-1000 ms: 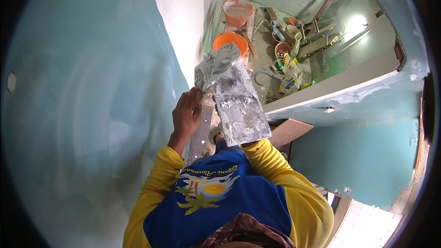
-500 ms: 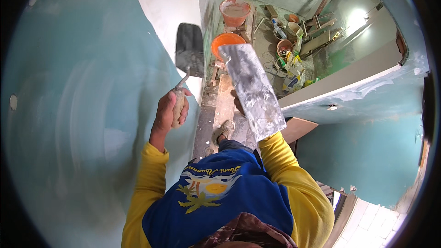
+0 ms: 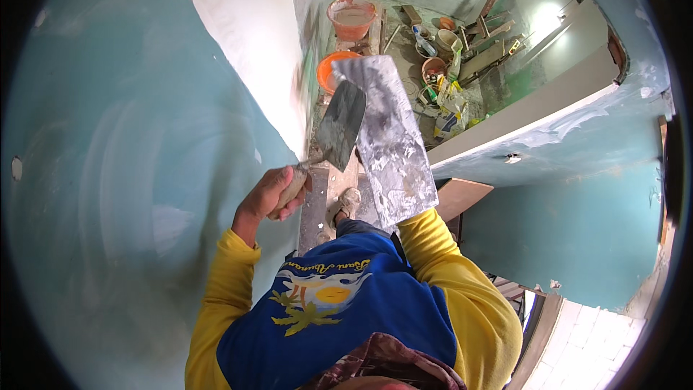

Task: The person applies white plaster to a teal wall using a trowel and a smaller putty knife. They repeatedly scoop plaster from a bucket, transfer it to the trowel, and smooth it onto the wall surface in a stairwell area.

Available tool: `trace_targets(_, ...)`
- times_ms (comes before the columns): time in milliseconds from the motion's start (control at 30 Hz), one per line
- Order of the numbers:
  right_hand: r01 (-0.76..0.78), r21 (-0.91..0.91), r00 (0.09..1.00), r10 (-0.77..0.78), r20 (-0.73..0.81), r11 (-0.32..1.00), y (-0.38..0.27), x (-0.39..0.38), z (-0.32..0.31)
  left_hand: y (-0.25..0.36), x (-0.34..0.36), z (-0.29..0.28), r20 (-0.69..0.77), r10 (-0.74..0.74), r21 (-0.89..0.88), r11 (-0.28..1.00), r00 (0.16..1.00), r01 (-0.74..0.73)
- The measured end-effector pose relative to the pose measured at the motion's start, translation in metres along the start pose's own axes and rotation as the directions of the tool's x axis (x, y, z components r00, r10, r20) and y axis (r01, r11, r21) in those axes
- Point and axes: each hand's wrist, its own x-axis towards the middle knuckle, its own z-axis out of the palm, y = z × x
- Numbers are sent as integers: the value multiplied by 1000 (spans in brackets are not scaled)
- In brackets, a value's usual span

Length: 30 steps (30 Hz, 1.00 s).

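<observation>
My left hand [image 3: 271,198] is closed round the wooden handle of a trowel [image 3: 343,126]. Its dark grey blade tilts up to the right, and its edge overlaps the left side of a plastering trowel [image 3: 397,148] in this view; whether the two touch I cannot tell. The plastering trowel is a long rectangular metal plate, smeared with pale plaster. It lies face up over my right forearm's yellow sleeve [image 3: 429,235]. My right hand is hidden beneath the plate, which it holds from below.
A blue-green wall [image 3: 144,166] with a white plastered area [image 3: 242,22] rises close on my left. My foot [image 3: 349,202] is on a narrow plank [image 3: 341,182]. Ahead are an orange bucket [image 3: 326,68], a reddish tub [image 3: 352,22] of pale mix, and bags [image 3: 451,112]. A ledge [image 3: 534,112] runs right.
My left hand has tipped the trowel from upright toward the right, bringing its blade over the plastering trowel's edge. The fingers seen earlier beside the plate are now hidden.
</observation>
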Motion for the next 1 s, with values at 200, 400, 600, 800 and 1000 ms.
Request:
trace_targets(200, 177, -137, 980, -187, -62, 975, -34, 10, 2, -14, -8, 4, -161, -173, -34, 985, 972, 170)
trace_targets(400, 353, -503, 876, -468, -119, 789, -49, 25, 9, -6, -12, 32, -53, -139, -482, 871, 989, 96)
trace_targets(600, 488, -743, 727, -685, 57, 457, -51, 35, 34, 4, -6, 76, -228, -161, -577, 816, 960, 0)
trace_targets(800, 611, -756, 589, -772, 238, 234, -48, 29, 54, 5, -2, 88, -238, -198, -649, 761, 951, -4)
trace_targets(1000, 609, -791, 524, -775, 353, 52, -53, 30, 62, 3, -4, 86, -233, -231, -716, 698, 945, -7)
